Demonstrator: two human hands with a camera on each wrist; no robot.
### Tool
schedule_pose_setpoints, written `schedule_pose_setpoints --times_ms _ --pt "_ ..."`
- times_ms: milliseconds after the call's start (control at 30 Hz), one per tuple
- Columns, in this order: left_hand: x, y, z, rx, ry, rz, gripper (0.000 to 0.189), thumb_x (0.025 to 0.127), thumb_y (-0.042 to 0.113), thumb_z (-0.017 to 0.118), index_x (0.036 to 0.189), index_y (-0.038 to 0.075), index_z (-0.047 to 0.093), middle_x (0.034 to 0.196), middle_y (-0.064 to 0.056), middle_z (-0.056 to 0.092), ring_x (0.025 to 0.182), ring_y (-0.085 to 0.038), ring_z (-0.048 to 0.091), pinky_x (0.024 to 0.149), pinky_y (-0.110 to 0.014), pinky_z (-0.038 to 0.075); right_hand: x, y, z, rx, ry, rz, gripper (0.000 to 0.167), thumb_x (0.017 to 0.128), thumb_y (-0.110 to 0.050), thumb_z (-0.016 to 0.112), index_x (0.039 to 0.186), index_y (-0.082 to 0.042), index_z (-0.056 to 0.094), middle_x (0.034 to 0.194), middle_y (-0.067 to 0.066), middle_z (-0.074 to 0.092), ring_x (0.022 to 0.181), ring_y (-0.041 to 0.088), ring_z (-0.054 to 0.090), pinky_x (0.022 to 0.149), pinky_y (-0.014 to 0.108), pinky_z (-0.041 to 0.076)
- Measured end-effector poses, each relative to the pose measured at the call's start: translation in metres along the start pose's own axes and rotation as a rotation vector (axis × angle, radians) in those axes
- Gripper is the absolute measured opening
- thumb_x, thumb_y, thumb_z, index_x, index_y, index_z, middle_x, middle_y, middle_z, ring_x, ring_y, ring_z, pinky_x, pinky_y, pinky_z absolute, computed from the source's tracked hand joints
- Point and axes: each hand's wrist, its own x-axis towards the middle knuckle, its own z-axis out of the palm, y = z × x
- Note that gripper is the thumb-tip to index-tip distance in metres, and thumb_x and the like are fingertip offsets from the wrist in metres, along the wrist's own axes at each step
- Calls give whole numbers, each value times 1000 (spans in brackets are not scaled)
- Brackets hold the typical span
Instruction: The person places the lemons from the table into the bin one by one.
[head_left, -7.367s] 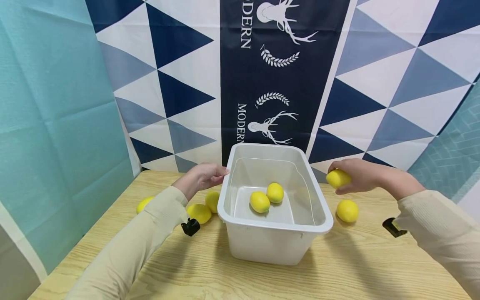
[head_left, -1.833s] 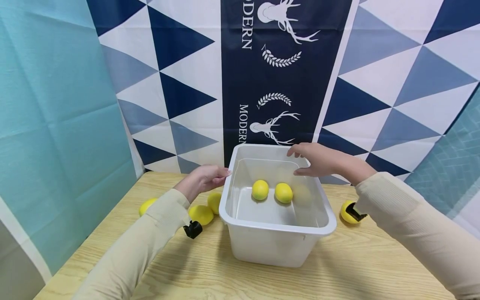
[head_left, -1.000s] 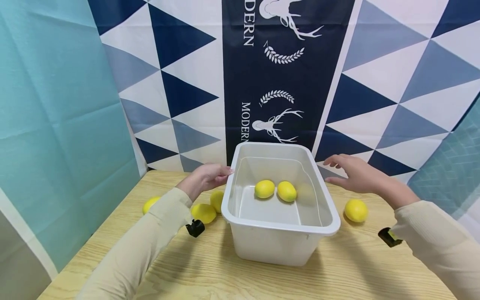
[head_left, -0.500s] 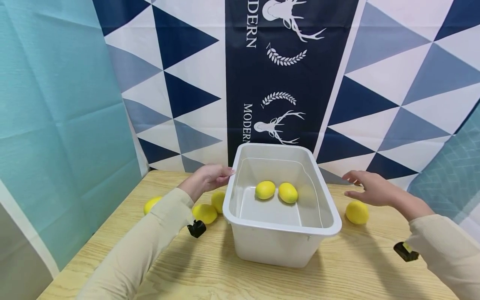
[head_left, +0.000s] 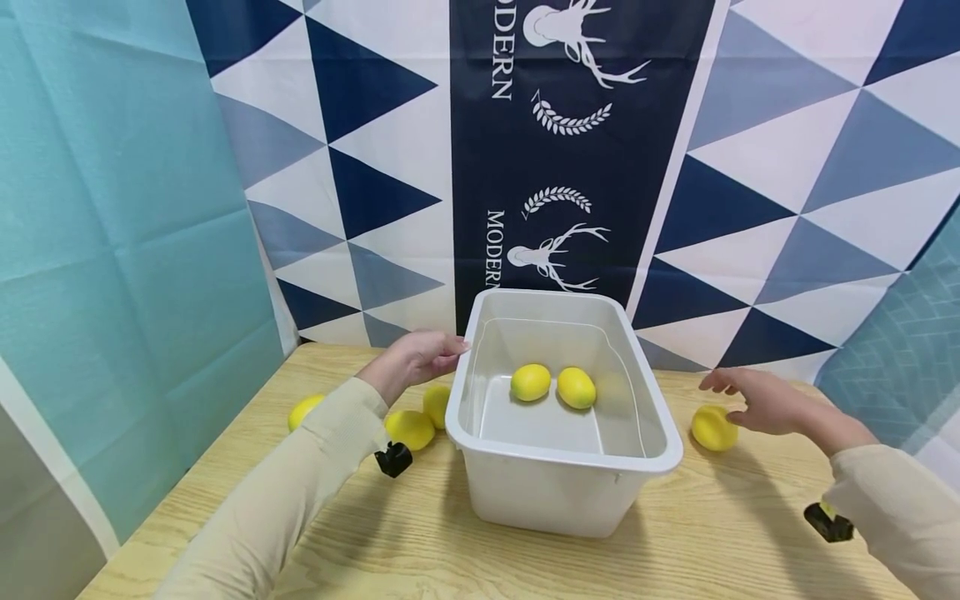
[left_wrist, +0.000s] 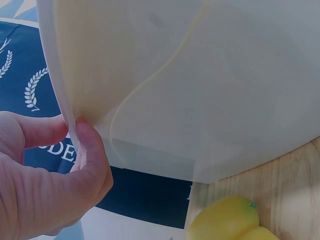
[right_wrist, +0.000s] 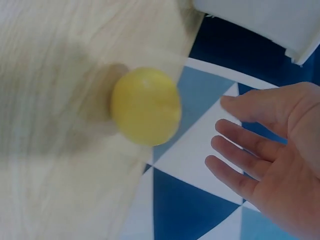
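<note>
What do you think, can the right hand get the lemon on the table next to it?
Probably yes. The right hand is empty and close to the lemon, and the right wrist view shows nothing between them. The white tub stands to one side, not in the way.

R side was roomy; L side was crowded.
Open air lay btwn R grip [head_left: 765, 402] fingers & lone lemon [head_left: 711, 428], per R wrist view; a strip of tabletop [head_left: 697, 525] separated that lemon from the bin [head_left: 543, 496]. Bin walls blocked low sideways paths; its wide mouth gave room from above, exc. where L grip [head_left: 416, 357] pinched the L rim [head_left: 457, 392]. Inside, 2 lemons [head_left: 531, 382] sat side by side, w/ floor room in front of them. L of bin, 3 lemons [head_left: 412, 428] + L sleeve [head_left: 285, 475] obstructed passage. Patterned cloth [head_left: 375, 183] closed off the back; tabletop in front of bin left free passage.
</note>
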Motion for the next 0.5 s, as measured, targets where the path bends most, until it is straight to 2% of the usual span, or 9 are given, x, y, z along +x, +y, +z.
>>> schedule_pose_setpoints --times_ms 267,500 --pt "-1 0 0 7 0 3 42 91 3 61 132 0 53 131 -11 52 96 -18 56 105 -28 47 -5 13 18 -43 42 -47 48 62 3 82 106 1 63 102 14 66 89 33 62 75 45 57" --pt "-2 1 -1 6 -9 5 42 91 3 60 132 -1 52 132 -13 52 94 -17 56 105 -29 47 -4 20 31 -85 100 -77 46 58 1 83 100 -1 65 96 9 67 85 29 62 75 38 56"
